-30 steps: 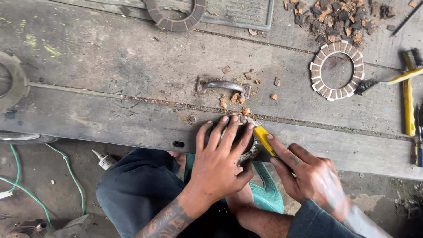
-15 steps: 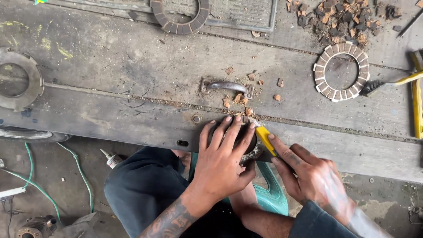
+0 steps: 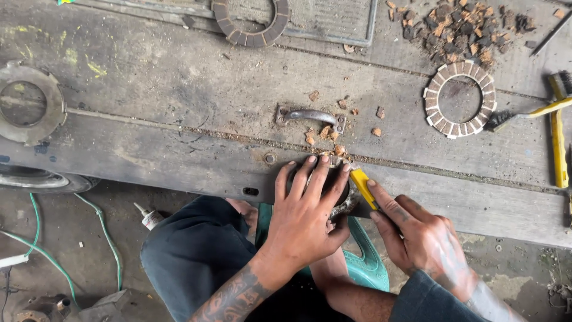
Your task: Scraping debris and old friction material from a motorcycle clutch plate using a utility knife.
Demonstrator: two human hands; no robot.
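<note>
My left hand [image 3: 308, 206] lies spread over a dark round disc [image 3: 342, 206] at the near edge of the wooden bench [image 3: 179, 119], pressing it down; most of the disc is hidden under the fingers. My right hand [image 3: 417, 235] grips a yellow-handled tool [image 3: 362, 186], its tip against the disc's right rim. Small brown lining chips [image 3: 325, 134] lie just beyond the fingers, near a metal door handle [image 3: 310, 116] fixed to the bench.
A ring with tan friction pads [image 3: 459, 98] lies at the right, a dark ring [image 3: 250, 24] at the top, a bare metal ring [image 3: 27, 104] at far left. A pile of chips [image 3: 465, 27], a yellow-handled brush [image 3: 524, 113] and yellow tool [image 3: 559, 140] lie right. Green hose [image 3: 101, 238] runs on the floor.
The view has drifted slightly, so the bench things sit further right and lower in the picture. Both hands stay on the disc and the yellow tool in the same grip.
</note>
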